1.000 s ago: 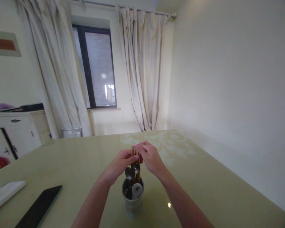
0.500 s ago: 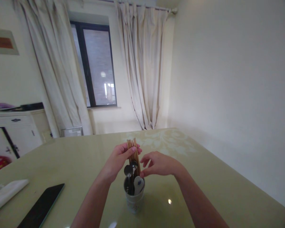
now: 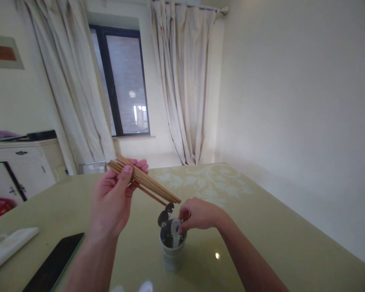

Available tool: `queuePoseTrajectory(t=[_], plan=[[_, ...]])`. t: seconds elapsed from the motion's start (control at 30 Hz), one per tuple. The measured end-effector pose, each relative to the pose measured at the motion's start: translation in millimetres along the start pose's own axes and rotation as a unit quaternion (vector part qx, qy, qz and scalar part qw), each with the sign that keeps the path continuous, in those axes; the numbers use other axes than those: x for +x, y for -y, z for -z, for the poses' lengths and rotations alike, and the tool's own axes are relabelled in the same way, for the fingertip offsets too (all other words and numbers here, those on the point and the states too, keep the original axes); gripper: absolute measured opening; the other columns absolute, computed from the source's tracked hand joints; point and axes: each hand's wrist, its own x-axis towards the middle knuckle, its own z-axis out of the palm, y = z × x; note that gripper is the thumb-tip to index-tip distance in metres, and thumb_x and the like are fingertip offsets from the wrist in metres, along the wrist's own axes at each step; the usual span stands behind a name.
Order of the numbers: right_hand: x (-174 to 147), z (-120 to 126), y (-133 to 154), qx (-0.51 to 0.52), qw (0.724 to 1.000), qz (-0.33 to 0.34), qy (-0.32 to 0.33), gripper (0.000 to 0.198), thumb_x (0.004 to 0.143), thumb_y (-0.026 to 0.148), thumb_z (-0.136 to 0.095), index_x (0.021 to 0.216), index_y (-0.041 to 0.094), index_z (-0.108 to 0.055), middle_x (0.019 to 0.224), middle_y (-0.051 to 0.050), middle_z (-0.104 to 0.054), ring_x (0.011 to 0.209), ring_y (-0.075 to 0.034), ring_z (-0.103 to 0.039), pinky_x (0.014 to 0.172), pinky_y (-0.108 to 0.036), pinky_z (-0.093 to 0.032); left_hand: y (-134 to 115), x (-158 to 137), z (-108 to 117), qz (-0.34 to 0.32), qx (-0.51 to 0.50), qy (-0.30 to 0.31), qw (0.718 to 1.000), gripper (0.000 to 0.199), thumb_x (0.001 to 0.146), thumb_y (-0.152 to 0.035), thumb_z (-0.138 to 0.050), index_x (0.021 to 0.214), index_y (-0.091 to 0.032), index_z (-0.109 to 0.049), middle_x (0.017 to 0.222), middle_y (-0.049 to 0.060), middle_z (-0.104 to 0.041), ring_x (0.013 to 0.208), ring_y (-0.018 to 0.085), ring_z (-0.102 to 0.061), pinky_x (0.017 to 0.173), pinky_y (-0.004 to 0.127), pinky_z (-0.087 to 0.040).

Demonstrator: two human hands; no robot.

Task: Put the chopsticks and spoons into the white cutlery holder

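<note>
A bundle of wooden chopsticks (image 3: 153, 185) is gripped in my left hand (image 3: 115, 186), tilted down to the right, above and clear of the utensil cup (image 3: 173, 253). The pale cup stands upright on the table. Two dark metal spoons (image 3: 163, 218) and a white spoon (image 3: 175, 232) with a blue mark stick up from it. At the cup's right rim is my right hand (image 3: 199, 214), fingers curled and thumb against the edge of the white spoon. What lies between those fingers is hidden.
The glossy green table (image 3: 261, 243) reflects light. A black phone-like slab (image 3: 56, 259) and a white flat object (image 3: 10, 247) lie at the left. A wall (image 3: 307, 121) borders the table on the right; behind stand curtains (image 3: 188, 81) and a cabinet (image 3: 24, 166).
The chopsticks have come up out of the cup and swung left with my left hand, from upright to slanted. My right hand has closed at the cup's rim.
</note>
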Motion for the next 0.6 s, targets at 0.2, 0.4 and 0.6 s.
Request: queuePoseTrajectory(t=[0.2,0.4,0.6], plan=[[-1,0,1,0.005,1.000,-0.013,0.006,0.022,0.079,0.038,-0.087,0.087,0.018,-0.087,0.070,-0.001,-0.078,0.061,-0.014,-0.065,0.054,-0.021,-0.040,2,30,43,0.010,-0.108,-0.119,0.987,0.010,0.099,-0.023,-0.067,0.093,-0.021,-0.075,0.098,-0.001,-0.081,0.093,0.012,-0.077,0.092,0.027,-0.066],[-4,0,2,0.042,0.998,-0.044,0.012,0.021,0.078,0.038,-0.085,0.083,0.018,-0.087,0.069,-0.002,-0.077,0.061,-0.014,-0.067,0.051,-0.020,-0.040,52,49,97,0.237,-0.022,-0.087,0.967,0.015,0.098,-0.009,-0.064,0.089,-0.014,-0.074,0.080,0.003,-0.077,0.069,0.008,-0.073,0.068,0.015,-0.062],[-3,1,3,0.025,0.999,-0.044,0.009,0.021,0.078,0.038,-0.084,0.083,0.018,-0.087,0.069,-0.003,-0.078,0.062,-0.015,-0.067,0.052,-0.021,-0.039,112,27,104,0.402,0.163,0.078,0.898,0.024,0.082,-0.027,-0.087,0.100,-0.014,-0.077,0.088,0.007,-0.081,0.072,0.015,-0.076,0.061,0.022,-0.057]])
